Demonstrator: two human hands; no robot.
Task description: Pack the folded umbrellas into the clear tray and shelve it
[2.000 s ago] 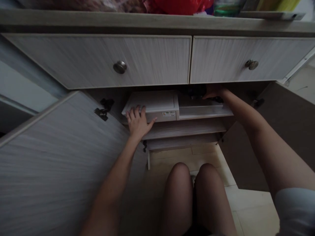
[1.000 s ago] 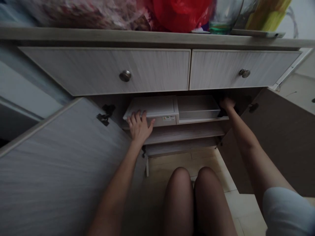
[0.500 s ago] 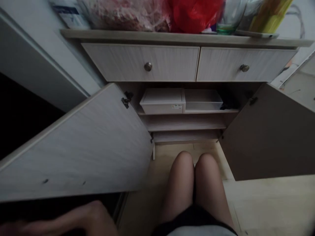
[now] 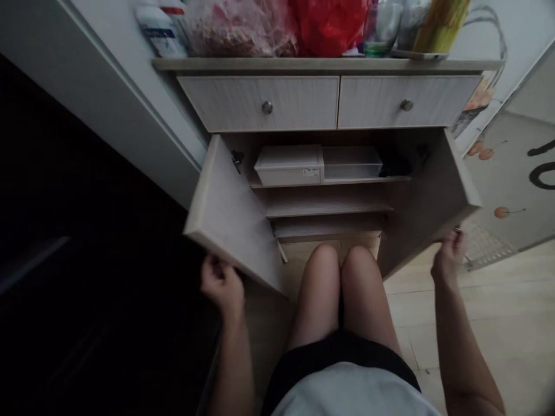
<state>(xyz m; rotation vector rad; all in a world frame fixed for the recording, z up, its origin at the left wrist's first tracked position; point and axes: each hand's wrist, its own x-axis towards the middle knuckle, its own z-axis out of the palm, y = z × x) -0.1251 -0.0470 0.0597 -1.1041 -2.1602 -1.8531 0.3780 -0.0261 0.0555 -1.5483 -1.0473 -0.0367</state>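
Note:
A wooden cabinet stands ahead with its left door [image 4: 234,214] and right door [image 4: 429,202] both partly swung out. At the outer side of the left door, my left hand [image 4: 221,283] has its fingers curled; the door hides what they grip, if anything. My right hand [image 4: 448,257] is at the outer face of the right door, its fingers closed round a small metal knob [image 4: 457,230]. Inside, a white lidded box [image 4: 288,167] and a clear plastic bin [image 4: 352,163] share the top shelf [image 4: 303,185], with something dark beside them.
Two closed drawers [image 4: 303,104] sit above the doors. The cabinet top [image 4: 269,65] bears a white bottle [image 4: 162,37], plastic bags, a glass [image 4: 381,32] and a yellow item [image 4: 440,26]. My knees [image 4: 342,266] are close to the cabinet. A cherry-patterned panel [image 4: 515,173] is at right.
Both doors have swung inward from a wider opening. My left hand has come up to the left door, and my right hand has come into view at the right door. The view has shifted.

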